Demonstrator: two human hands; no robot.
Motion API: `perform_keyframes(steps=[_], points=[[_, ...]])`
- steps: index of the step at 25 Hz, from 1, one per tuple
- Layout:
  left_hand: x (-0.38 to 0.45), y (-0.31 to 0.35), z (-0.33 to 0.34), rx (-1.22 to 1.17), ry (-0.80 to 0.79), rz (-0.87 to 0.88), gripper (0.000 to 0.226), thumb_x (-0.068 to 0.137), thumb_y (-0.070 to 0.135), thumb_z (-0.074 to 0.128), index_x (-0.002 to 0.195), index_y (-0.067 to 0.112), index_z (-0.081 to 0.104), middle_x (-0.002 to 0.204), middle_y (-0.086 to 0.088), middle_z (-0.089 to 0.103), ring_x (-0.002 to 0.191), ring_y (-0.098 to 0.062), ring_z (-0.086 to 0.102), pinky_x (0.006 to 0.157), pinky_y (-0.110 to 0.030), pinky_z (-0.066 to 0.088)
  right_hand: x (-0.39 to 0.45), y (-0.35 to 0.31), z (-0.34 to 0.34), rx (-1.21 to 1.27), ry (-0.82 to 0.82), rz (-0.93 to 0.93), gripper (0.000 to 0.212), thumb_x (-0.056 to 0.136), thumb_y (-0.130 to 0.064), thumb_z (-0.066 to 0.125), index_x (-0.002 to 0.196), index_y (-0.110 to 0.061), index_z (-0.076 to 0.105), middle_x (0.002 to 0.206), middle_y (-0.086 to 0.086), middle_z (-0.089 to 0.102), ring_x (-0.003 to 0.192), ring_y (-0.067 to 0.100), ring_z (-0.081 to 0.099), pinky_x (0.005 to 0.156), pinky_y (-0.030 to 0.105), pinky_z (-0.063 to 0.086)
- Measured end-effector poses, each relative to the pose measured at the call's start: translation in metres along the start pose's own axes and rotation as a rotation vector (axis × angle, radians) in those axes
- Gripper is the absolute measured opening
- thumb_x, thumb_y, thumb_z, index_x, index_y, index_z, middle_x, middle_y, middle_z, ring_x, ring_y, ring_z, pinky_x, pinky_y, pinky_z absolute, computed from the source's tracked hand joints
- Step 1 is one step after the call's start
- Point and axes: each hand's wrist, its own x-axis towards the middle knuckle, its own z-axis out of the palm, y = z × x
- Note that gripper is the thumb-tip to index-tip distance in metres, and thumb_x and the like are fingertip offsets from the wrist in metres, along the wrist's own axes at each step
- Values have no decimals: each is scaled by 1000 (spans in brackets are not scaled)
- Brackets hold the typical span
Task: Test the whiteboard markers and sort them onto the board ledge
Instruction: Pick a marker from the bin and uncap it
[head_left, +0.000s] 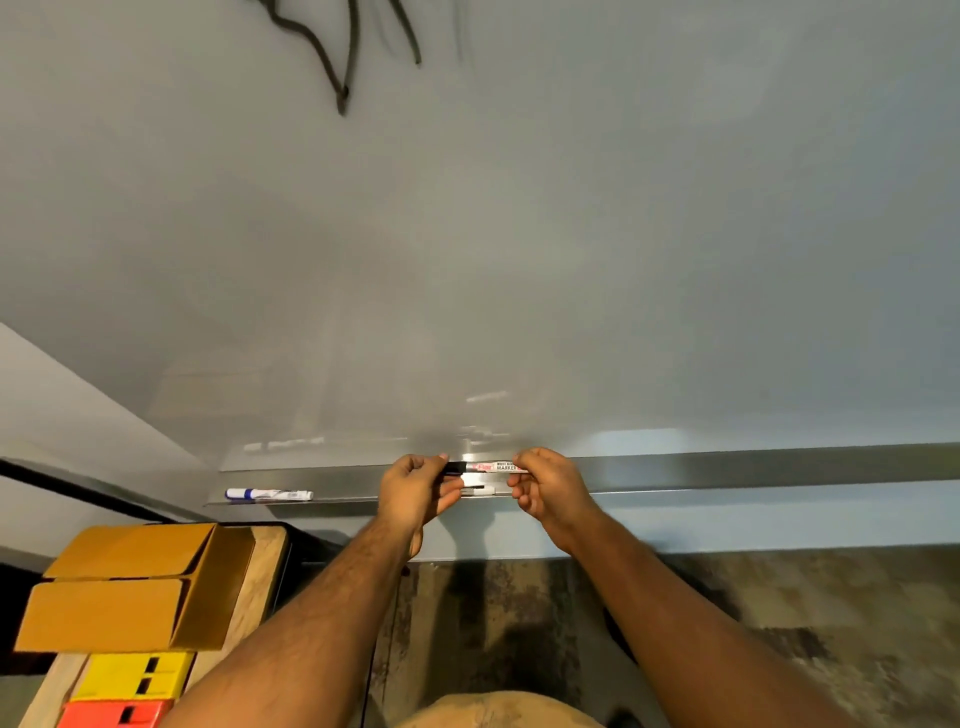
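- Your left hand (415, 488) has its grip pinched on the black cap end of the marker (488, 467).
- Your right hand (545, 486) pinches the white barrel at the other end.
- You hold the marker level, just above the board ledge (727, 470).
- A blue-capped marker (268, 494) lies on the ledge, well to the left.
- Black scribbles (337, 57) mark the whiteboard (519, 234) high up.
- A cardboard box (135, 587) sits on the counter (267, 551) at lower left.

Marker (493, 467) label — "Flair", seemingly "WHITE BOARD MARKER".
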Motion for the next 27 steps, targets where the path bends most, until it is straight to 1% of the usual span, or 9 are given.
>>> perform_keyframes(steps=[3, 6, 8, 11, 14, 18, 20, 23, 27], points=[[-30, -1, 20, 20, -88, 102, 6, 103, 10, 64, 106, 4, 64, 102, -23, 76, 78, -26, 76, 73, -35, 66, -20, -18, -8, 67, -157, -2, 16, 104, -13, 57, 103, -4, 70, 71, 11, 66, 55, 16, 58, 49, 22, 44], [-57, 2, 40, 178, -154, 257, 19, 107, 6, 52, 106, 4, 71, 98, -20, 74, 81, -27, 71, 72, -36, 64, -44, -41, -22, -59, -282, -64, 25, 103, -14, 55, 105, -3, 77, 79, 18, 70, 61, 21, 63, 56, 27, 53], [-72, 7, 52, 379, -214, 429, 26, 107, 5, 47, 102, 7, 72, 90, -15, 71, 78, -24, 67, 68, -36, 62, -59, -60, -32, -166, -329, -133, 27, 100, -11, 54, 101, -1, 79, 82, 22, 70, 62, 23, 64, 59, 30, 57], [-92, 19, 66, 665, -266, 675, 23, 111, 25, 49, 101, 20, 70, 83, 2, 66, 74, -14, 63, 63, -31, 58, -74, -93, -40, -288, -390, -237, 29, 100, -8, 52, 101, 4, 77, 81, 23, 71, 66, 28, 66, 62, 32, 61], [-106, 44, 65, 879, -261, 833, 37, 106, 57, 40, 95, 29, 60, 78, 7, 60, 74, -13, 59, 69, -39, 52, -91, -119, -36, -374, -450, -344, 31, 103, -6, 48, 104, 7, 76, 80, 23, 70, 70, 31, 68, 64, 35, 64], [-123, 96, 52, 1352, -35, 1127, 65, 97, 81, 19, 98, 30, 59, 70, 10, 58, 64, -16, 58, 61, -38, 50, -112, -135, -24, -312, -496, -588, 35, 105, 0, 45, 101, 2, 80, 82, 26, 72, 68, 33, 68, 61, 36, 61], [-130, 119, 45, 1349, 20, 1251, 63, 95, 82, 24, 95, 30, 58, 65, 14, 53, 59, -14, 55, 55, -35, 47, -120, -142, -14, -312, -499, -687, 37, 107, 0, 45, 103, -3, 81, 87, 25, 75, 71, 34, 71, 65, 38, 63], [-133, 148, 22, 1190, 41, 1326, 54, 94, 82, 37, 88, 31, 55, 61, 13, 50, 55, -8, 50, 52, -32, 44, -136, -152, 22, -322, -478, -776, 36, 110, -2, 46, 108, -9, 81, 91, 19, 77, 77, 31, 75, 70, 38, 65], [-128, 184, -23, 922, 16, 1330, 34, 94, 63, 55, 102, 31, 55, 72, 9, 55, 63, -11, 53, 58, -32, 47, -152, -158, 84, -202, -404, -826, 32, 108, 0, 48, 118, -5, 78, 100, 15, 81, 87, 30, 79, 76, 37, 67]])
